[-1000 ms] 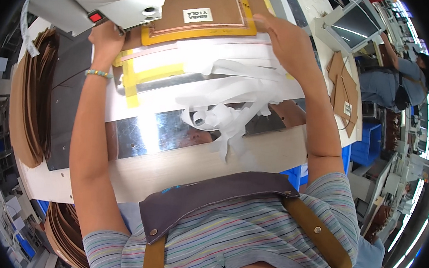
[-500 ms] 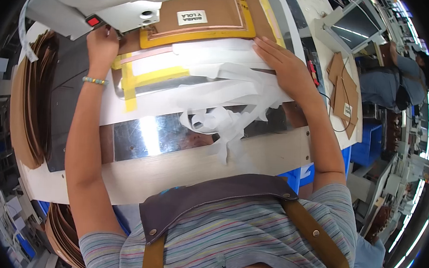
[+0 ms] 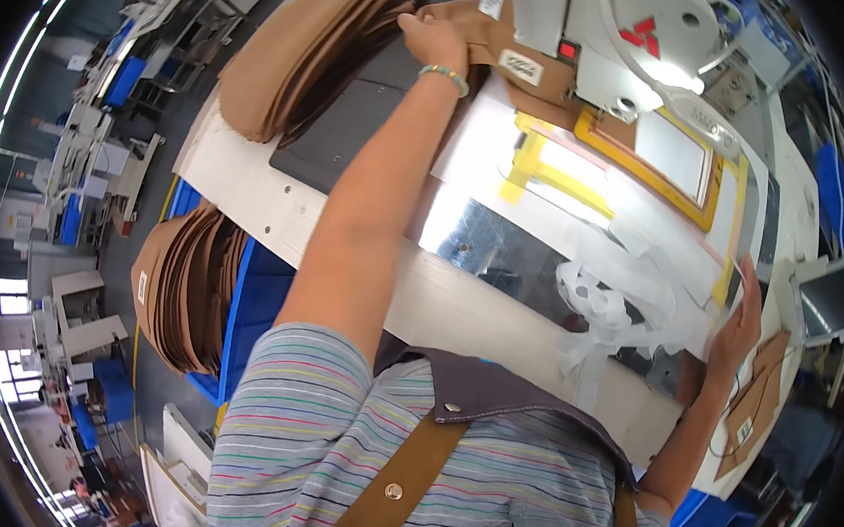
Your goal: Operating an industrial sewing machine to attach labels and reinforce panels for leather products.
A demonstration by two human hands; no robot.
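Since the earlier frame, left hand (image 3: 436,41) has reached to eleven o'clock, pinching a brown leather piece (image 3: 459,16) off the stack (image 3: 299,59). Right hand (image 3: 738,330) lies flat, open, on the clear template (image 3: 640,230) at three o'clock; unwatched, it could slip.

Matt brown leather pieces (image 3: 309,60), a glossy metal plate (image 3: 501,249), thin white paper strips (image 3: 615,306).
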